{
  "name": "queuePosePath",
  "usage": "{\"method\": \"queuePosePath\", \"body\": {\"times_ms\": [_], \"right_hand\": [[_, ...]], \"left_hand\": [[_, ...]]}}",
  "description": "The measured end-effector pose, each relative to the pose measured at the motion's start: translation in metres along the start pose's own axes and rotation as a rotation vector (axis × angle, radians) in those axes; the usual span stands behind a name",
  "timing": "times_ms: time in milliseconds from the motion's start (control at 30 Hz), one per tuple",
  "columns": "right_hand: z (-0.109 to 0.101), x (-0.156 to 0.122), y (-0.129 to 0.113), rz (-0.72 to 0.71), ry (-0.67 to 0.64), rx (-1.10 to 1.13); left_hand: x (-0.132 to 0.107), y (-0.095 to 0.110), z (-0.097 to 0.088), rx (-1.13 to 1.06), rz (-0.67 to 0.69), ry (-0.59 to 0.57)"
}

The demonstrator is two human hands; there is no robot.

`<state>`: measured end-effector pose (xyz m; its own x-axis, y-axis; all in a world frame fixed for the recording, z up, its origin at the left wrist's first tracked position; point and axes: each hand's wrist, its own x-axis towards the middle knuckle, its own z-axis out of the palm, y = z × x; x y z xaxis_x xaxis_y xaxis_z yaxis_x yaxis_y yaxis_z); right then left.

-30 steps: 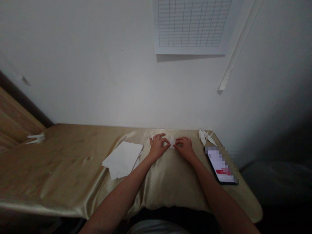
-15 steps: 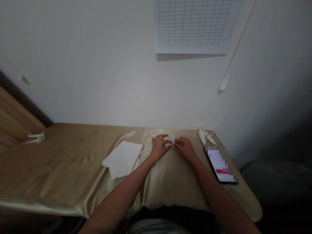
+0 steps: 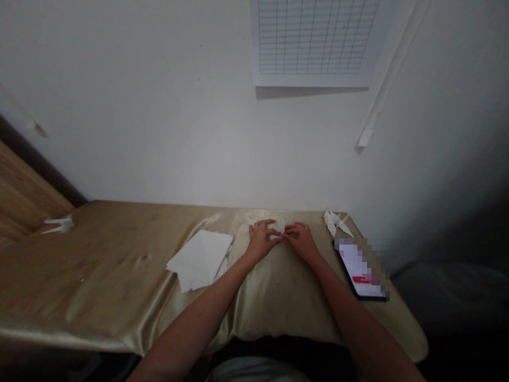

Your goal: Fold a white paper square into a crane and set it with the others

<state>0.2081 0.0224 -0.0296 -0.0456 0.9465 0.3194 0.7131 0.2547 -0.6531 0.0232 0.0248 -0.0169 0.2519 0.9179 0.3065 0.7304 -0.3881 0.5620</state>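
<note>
A small folded white paper piece (image 3: 279, 227) lies on the gold satin tablecloth (image 3: 119, 276) near the table's far edge. My left hand (image 3: 261, 240) pinches its left side with fingers curled. From the right, my right hand (image 3: 301, 240) presses and pinches the same piece, fingers closed together. Most of the paper is hidden by my fingertips.
A stack of white paper sheets (image 3: 201, 259) lies left of my hands. Finished folded paper figures (image 3: 336, 223) sit at the far right corner, and another one (image 3: 59, 224) at the far left. A phone (image 3: 360, 268) with a lit screen lies on the right. A grid chart (image 3: 312, 40) hangs on the wall.
My hands have drawn closer together over the paper piece, and less of it shows now. Everything else on the table is unmoved.
</note>
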Motion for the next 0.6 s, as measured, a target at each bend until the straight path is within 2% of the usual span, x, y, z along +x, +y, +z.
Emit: {"method": "queuePosePath", "body": {"times_ms": [400,600], "right_hand": [[-0.0004,-0.0023,-0.0036,-0.034,-0.014,-0.055],[0.0013,-0.0036,-0.0015,-0.061,0.02,-0.113]], "left_hand": [[0.0017,0.0003,0.0004,-0.036,-0.054,0.007],[0.0009,0.0002,0.0021,-0.031,-0.041,0.027]]}}
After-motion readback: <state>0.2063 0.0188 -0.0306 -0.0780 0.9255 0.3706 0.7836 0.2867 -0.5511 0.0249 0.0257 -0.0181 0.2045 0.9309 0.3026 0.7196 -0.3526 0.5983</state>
